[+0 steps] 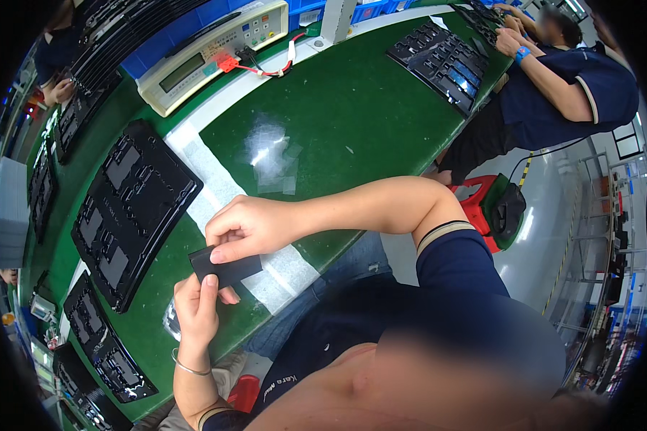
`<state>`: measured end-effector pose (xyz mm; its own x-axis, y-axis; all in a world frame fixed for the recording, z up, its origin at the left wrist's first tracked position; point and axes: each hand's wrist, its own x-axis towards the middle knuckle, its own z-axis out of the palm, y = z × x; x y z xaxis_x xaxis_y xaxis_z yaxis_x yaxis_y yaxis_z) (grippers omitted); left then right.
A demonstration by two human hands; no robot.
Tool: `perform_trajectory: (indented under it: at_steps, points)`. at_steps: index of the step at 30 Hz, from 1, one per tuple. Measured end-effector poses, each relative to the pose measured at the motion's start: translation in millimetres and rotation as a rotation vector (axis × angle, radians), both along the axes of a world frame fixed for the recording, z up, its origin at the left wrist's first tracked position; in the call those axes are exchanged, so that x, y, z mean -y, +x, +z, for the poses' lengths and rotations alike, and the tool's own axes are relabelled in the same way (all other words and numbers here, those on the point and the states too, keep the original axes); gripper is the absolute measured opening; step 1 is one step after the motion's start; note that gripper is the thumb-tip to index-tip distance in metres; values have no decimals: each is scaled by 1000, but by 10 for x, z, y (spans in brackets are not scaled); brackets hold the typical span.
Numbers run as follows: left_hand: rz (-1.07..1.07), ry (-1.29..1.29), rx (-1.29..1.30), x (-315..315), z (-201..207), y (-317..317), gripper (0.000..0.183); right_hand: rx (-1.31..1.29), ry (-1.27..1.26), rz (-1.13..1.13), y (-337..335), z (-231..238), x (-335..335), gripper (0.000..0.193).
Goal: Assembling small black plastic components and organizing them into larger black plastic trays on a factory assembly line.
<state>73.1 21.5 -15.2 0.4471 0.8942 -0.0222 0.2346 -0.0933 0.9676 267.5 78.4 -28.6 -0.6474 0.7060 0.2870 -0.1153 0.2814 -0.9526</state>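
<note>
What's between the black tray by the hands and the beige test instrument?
Head view: only a white strip on the green table between black tray and beige test instrument.

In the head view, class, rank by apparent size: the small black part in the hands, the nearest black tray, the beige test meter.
1. Black tray
2. Beige test meter, though its distance makes this unsure
3. Small black part

Bright overhead light glares off the green table [352,108]; edges warp
</note>
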Motion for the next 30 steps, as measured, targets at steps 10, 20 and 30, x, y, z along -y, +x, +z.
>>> perform_trajectory:
  at_steps: [10,20,30]
  points:
    - [-60,-94,75,53,-8,25,35,39,124,73,48,-9,-28,22]
    - [-86,-149,122,38,-20,43,37,28,164,-4,22,-74,-18,26]
    - [-199,-302,399,28,-60,13,42,-192,-299,289,18,45,7,33]
